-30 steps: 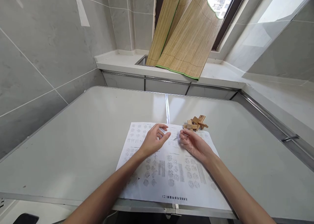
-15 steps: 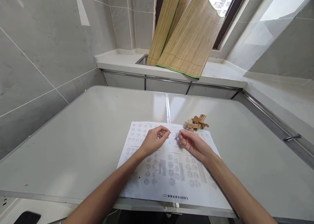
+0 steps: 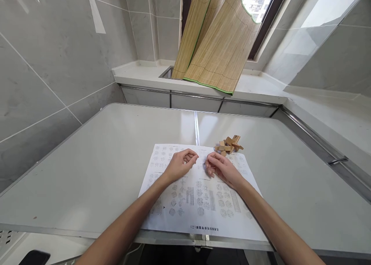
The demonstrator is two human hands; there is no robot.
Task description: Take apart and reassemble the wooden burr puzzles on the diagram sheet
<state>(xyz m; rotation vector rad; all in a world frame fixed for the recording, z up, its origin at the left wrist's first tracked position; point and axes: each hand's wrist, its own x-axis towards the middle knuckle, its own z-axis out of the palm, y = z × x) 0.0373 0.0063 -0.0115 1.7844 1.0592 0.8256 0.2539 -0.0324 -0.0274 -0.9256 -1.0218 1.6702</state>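
A white printed sheet (image 3: 199,228), covered in small line drawings of puzzle shapes, lies on the table. My left hand (image 3: 182,163) rests over its left middle, fingers curled in and thumb tip against the fingertips. Nothing shows in it. Opposite, a small gap away, my right hand (image 3: 222,167) hangs palm inward with its fingers loosely curled, and no object can be seen in them. Just behind the right hand, at the sheet's upper right edge, sits a small heap of wooden puzzle pieces (image 3: 228,145). Neither hand touches the pieces.
The pale folding table (image 3: 87,172) has a metal seam (image 3: 196,127) down its middle. Behind it, a bamboo mat (image 3: 220,52) leans over a sink (image 3: 166,72) on a white counter (image 3: 139,76). A black phone-like object (image 3: 34,258) lies low at left.
My right hand has turned slightly, its lower fingers dropping toward the sheet. The left hand keeps its pose. The whole view has shifted a little; the pieces have not moved on the table.
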